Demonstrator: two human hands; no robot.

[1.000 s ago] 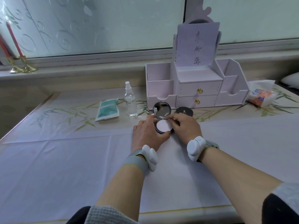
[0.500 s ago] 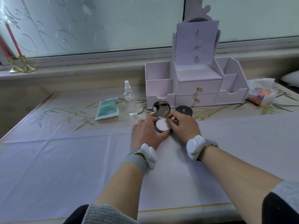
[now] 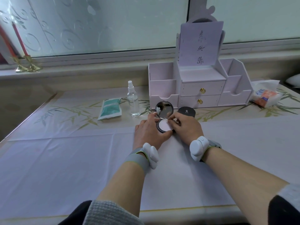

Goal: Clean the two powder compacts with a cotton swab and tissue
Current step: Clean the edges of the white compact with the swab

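Observation:
An open black powder compact (image 3: 163,125) lies on the white cloth, its mirror lid (image 3: 164,109) tilted up behind the pale powder pan. My left hand (image 3: 149,132) grips the compact's base from the left and front. My right hand (image 3: 186,127) pinches a thin white cotton swab (image 3: 162,118), whose tip lies along the hinge at the back of the pan. A second black compact (image 3: 186,112), closed, sits just behind my right hand. A pack of tissues (image 3: 266,95) lies at the far right.
A white drawer organizer (image 3: 198,88) stands behind the compacts. A clear spray bottle (image 3: 134,101) and a green packet (image 3: 111,109) lie to the left. Two brass candlesticks (image 3: 26,65) stand on the sill. The table's front edge (image 3: 178,210) runs below my forearms.
My right hand has shifted slightly, sliding the swab from over the powder pan back toward the hinge. My left hand stays on the compact's base.

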